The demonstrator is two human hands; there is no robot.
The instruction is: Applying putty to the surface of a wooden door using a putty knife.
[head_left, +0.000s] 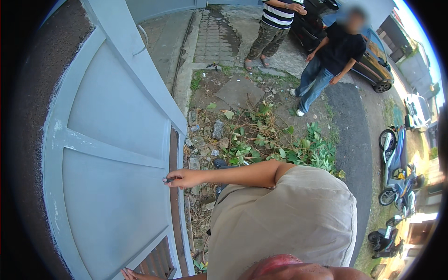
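My right hand (183,178) reaches out beside the right edge of a blue-grey framed panel (116,186), which looks like a door or gate. Its fingers are closed round a small dark object (169,180), too small to name, close to the panel's surface. At the lower edge of the view, only part of my left hand (133,275) shows. Its fingers are stretched out along the panel's bottom frame, beside a slatted opening (156,261).
Cut leafy branches (266,140) and rubble (217,129) lie on the ground. Two people stand beyond: one in a striped shirt (277,16), another in a black shirt (343,46). Cars (373,60) and motorbikes (394,154) are parked at the right. A curved handle (143,39) projects from the panel.
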